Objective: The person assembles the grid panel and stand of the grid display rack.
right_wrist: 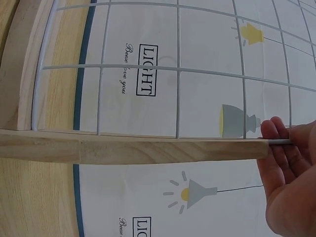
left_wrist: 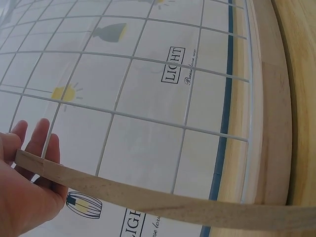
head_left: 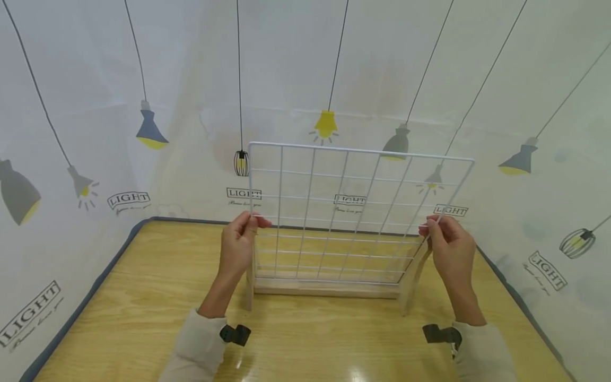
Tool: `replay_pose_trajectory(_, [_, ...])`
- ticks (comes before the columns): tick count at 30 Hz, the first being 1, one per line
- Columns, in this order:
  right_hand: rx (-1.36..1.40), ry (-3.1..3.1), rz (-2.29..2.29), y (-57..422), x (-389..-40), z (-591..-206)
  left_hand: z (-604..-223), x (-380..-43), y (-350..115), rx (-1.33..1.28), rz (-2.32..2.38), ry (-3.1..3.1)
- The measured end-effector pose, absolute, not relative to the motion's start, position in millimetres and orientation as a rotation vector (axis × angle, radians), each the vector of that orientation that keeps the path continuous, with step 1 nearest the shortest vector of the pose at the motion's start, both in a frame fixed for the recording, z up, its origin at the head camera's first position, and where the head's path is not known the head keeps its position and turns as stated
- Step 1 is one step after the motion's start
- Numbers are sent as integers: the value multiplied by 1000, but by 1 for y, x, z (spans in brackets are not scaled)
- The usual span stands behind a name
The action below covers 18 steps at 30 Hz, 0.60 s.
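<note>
A white wire grid panel [head_left: 361, 151] stands upright, leaning slightly, in a pale wooden stand with a crosswise base board [head_left: 326, 291]. My left hand [head_left: 238, 241] pinches the panel's left edge wire between thumb and fingers, at about mid-height. Opposite it, my right hand [head_left: 451, 244] pinches the right edge wire. In the left wrist view a wooden side post [left_wrist: 113, 190] runs along the panel's edge, its end at my fingers. The right wrist view shows the other side post [right_wrist: 173, 152] ending beside my right fingers. The panel's bottom wire lies along the base board.
The stand rests on a light wood-grain table [head_left: 305, 339]. A white sheet [head_left: 286, 63] printed with hanging lamps and "LIGHT" labels rises behind and at both sides, with dark blue edging [head_left: 176, 219] at the table's border. Black straps [head_left: 235, 335] sit at both wrists.
</note>
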State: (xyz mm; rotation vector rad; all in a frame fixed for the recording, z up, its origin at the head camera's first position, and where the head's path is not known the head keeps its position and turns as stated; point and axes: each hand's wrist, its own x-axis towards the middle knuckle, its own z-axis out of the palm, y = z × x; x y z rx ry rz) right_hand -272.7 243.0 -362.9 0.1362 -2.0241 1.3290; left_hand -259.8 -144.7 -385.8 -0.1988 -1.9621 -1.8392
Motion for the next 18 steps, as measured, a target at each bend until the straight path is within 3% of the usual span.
replay_pose_trajectory(12, [210, -2058, 1373, 227, -255, -338, -387, -261, -152, -239, -1840, -2009])
replay_pose_trajectory(18, [184, -2099, 1363, 237, -266, -344, -383, -261, -158, -336, -1809, -2093])
